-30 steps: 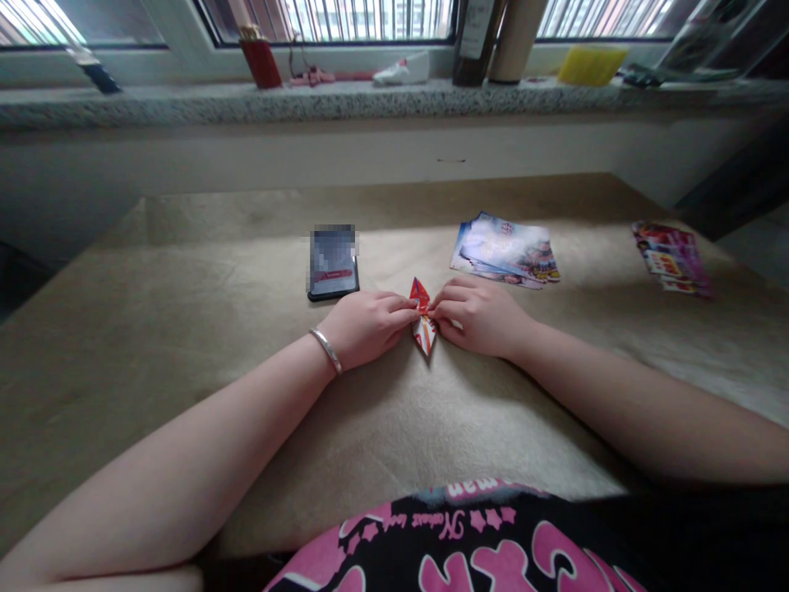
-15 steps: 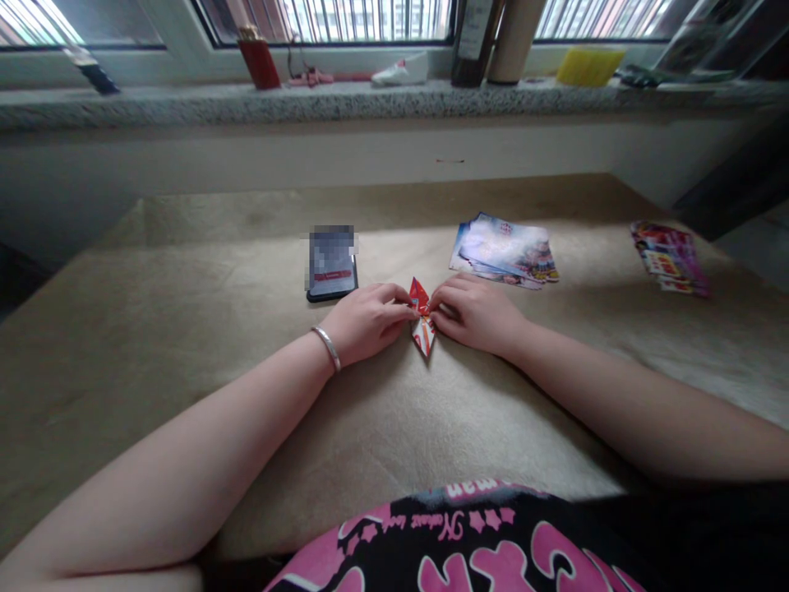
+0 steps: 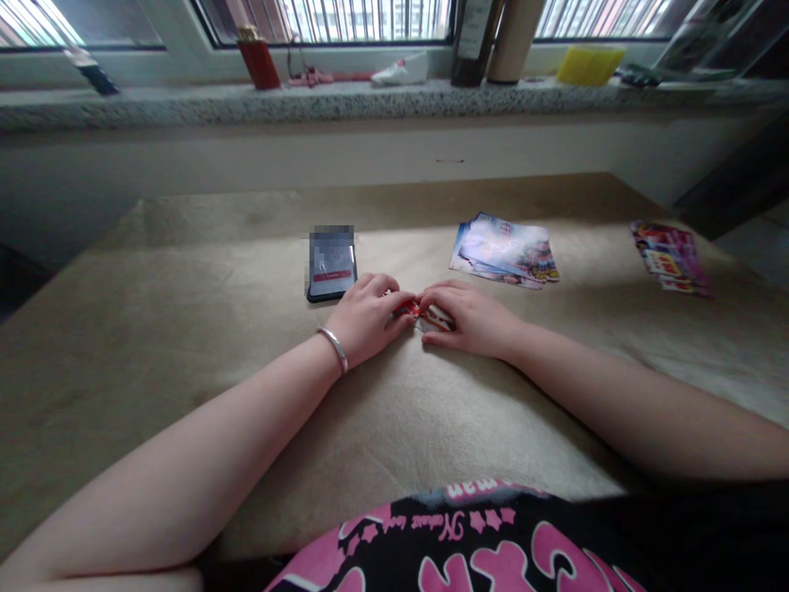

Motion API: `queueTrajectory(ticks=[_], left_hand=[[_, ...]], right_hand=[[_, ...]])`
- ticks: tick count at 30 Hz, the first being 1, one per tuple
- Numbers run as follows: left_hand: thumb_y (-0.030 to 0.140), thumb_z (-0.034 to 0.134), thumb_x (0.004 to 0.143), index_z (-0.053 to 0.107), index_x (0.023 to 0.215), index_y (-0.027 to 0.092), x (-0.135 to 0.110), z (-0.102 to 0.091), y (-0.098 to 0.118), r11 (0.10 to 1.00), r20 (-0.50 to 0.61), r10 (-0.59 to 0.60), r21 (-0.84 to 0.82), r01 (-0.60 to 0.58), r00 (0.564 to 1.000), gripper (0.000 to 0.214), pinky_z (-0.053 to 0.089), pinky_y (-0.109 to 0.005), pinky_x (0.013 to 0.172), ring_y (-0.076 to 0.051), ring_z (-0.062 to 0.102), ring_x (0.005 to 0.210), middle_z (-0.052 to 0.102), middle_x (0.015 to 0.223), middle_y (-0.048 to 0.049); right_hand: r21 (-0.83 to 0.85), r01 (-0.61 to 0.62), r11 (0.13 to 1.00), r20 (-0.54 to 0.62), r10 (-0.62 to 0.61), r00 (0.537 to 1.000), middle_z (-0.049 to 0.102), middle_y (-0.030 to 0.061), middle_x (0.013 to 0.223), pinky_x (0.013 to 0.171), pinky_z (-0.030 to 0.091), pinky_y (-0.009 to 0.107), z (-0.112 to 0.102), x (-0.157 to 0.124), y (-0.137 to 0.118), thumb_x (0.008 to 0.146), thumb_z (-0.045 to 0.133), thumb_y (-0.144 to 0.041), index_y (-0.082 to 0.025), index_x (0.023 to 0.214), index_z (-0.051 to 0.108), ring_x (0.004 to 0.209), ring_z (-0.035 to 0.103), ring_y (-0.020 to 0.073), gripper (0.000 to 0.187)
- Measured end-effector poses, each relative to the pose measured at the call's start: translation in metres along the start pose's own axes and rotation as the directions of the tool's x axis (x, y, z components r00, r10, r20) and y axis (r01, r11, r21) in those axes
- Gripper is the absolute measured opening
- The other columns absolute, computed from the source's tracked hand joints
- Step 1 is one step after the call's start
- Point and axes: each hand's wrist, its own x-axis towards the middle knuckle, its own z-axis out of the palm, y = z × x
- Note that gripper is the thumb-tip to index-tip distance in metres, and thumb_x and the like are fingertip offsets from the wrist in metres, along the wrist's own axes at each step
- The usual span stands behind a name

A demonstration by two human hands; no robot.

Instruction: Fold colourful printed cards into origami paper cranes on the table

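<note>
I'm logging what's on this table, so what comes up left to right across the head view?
Phone, folded paper between left hand and right hand, bluish picture cards, reddish-pink cards.

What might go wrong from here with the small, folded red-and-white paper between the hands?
1. The small, folded red-and-white paper is partly covered by the bare left hand and bare right hand, so a crooked crease might go unnoticed.
2. The left hand sits right by the black, rectangular smartphone; a slip could nudge it.
</note>
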Motion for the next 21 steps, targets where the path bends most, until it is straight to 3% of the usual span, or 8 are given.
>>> queueTrajectory(ticks=[3,8,16,21], left_hand=[[0.031,0.051,0.089,0.065,0.107,0.021,-0.0003,0.0017,-0.0016,0.999,0.007,0.009,-0.04,-0.009,1.0,0.025,0.042,-0.039,0.094,-0.021,0.054,0.103,0.061,0.113,-0.0085],[0.027,0.051,0.088,0.062,0.106,0.014,0.0,0.0048,-0.0031,0.996,0.042,0.02,-0.093,-0.016,0.999,0.025,0.046,-0.035,0.091,-0.02,0.058,0.099,0.064,0.106,-0.0089],[0.026,0.053,0.088,0.061,0.108,0.014,-0.0002,0.0026,-0.0015,0.996,0.078,0.058,-0.068,-0.052,0.995,0.025,0.048,-0.034,0.085,-0.019,0.058,0.092,0.062,0.103,-0.0104],[0.027,0.056,0.086,0.062,0.102,0.016,0.0001,0.002,-0.0027,0.988,0.072,0.079,-0.138,-0.068,0.994,0.02,0.047,-0.034,0.085,-0.018,0.057,0.092,0.061,0.099,-0.0081]], right_hand=[[-0.006,-0.016,1.0,-0.002,0.016,1.0,0.066,0.0078,0.107,0.093,0.043,0.039,-0.0005,-0.0002,0.0001,0.075,0.068,-0.042,-0.02,0.103,0.059,0.105,0.055,0.0228,0.036],[-0.041,-0.006,0.999,-0.027,0.005,1.0,0.066,0.0083,0.107,0.094,0.042,0.04,-0.0013,-0.0013,0.0035,0.074,0.068,-0.046,-0.018,0.105,0.061,0.104,0.056,0.0242,0.042],[-0.081,-0.003,0.997,-0.071,-0.003,0.997,0.066,0.0081,0.11,0.096,0.042,0.04,-0.0021,-0.0026,0.0047,0.079,0.063,-0.038,-0.018,0.101,0.068,0.104,0.056,0.0235,0.03],[-0.103,-0.016,0.995,-0.093,0.006,0.996,0.065,0.01,0.112,0.098,0.042,0.041,-0.0026,-0.0035,0.0024,0.078,0.064,-0.035,-0.017,0.096,0.069,0.109,0.055,0.025,0.026]])
